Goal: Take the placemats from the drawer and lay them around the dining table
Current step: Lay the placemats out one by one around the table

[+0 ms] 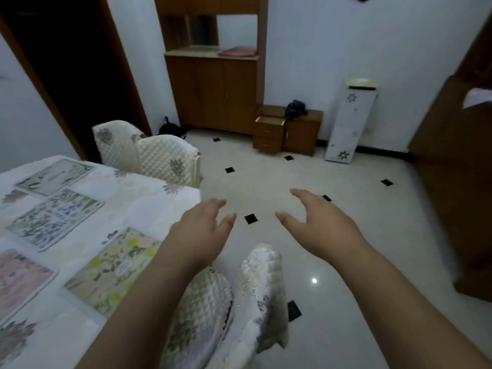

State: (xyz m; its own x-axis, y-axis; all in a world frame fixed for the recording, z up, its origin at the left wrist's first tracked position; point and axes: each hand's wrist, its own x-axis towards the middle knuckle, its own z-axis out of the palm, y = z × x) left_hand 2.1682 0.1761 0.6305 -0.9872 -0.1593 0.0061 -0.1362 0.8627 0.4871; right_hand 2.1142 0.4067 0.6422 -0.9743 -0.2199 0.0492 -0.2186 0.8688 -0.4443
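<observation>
On the left, the table (149, 187) carries four floral placemats, all flat: the yellow mat (111, 270) nearest the hands, its long axis running from the near edge toward the far right; the blue mat (54, 218) likewise angled; a pink mat (21, 280); a pale mat (54, 177). Across the floor the top drawer (269, 121) stands open. Left hand (202, 230) and right hand (316, 230) hover with fingers spread, holding nothing.

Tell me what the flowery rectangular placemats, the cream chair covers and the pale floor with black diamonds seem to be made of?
The flowery rectangular placemats look like thin printed plastic or laminated board: flat, stiff-edged, faint sheen, though I can't be sure. The cream chair covers look like quilted satin-like fabric, with diamond stitching and soft folds. The pale floor with black diamonds looks like polished ceramic or stone tile, mirroring a light spot.
</observation>
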